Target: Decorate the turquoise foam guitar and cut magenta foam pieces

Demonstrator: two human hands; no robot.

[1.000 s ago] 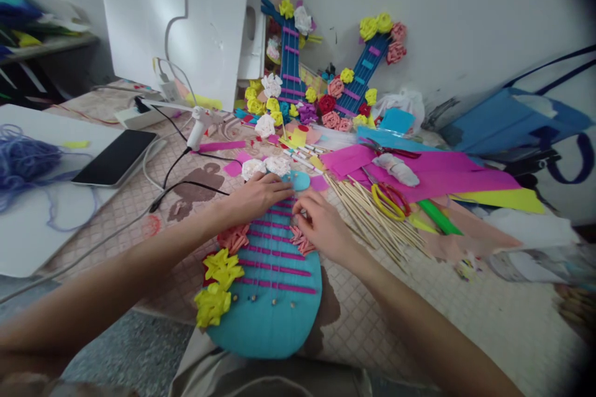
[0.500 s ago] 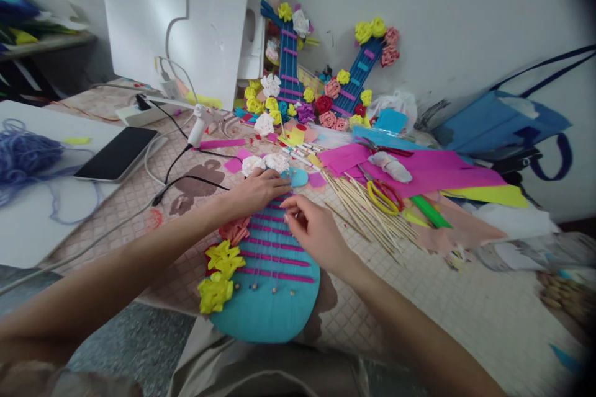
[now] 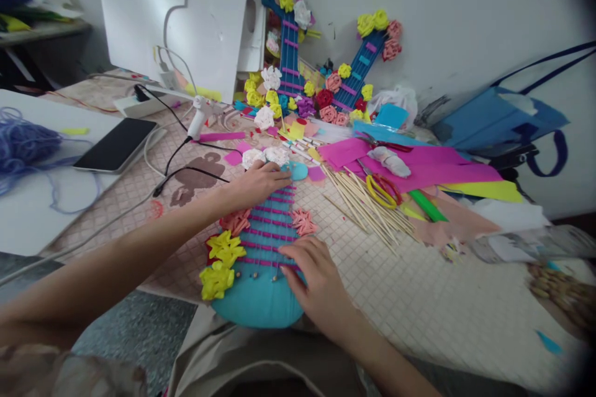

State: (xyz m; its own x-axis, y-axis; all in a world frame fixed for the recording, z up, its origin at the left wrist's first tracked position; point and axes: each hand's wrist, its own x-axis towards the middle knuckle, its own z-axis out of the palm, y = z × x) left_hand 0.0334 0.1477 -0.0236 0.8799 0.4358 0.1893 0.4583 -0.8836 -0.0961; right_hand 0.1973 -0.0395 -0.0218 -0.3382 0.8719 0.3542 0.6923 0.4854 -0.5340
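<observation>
A turquoise paper-craft guitar (image 3: 261,309) lies at the table's front edge, crossed by magenta strips and thin strings fixed to small pegs near its rounded bottom. My left hand (image 3: 261,186) is closed over its neck end, palm down. Lower on the body, my right hand (image 3: 316,282) touches the strips by the strings, thumb and fingers apart. Yellow paper flowers (image 3: 221,263) and a coral flower (image 3: 236,221) line the left side. Another coral flower (image 3: 303,221) sits on the right side. White paper flowers (image 3: 275,156) lie just beyond my left fingers.
Two decorated blue guitars (image 3: 289,56) lean against the wall. Wooden sticks (image 3: 372,211), scissors (image 3: 380,191) and magenta paper (image 3: 433,164) lie to the right. A glue gun (image 3: 198,118) with cables, a phone (image 3: 116,146) and purple yarn (image 3: 25,142) are on the left.
My right hand has moved down the guitar from the upper strips to the lower ones, uncovering the coral flower on the right side. My left hand stays on the neck.
</observation>
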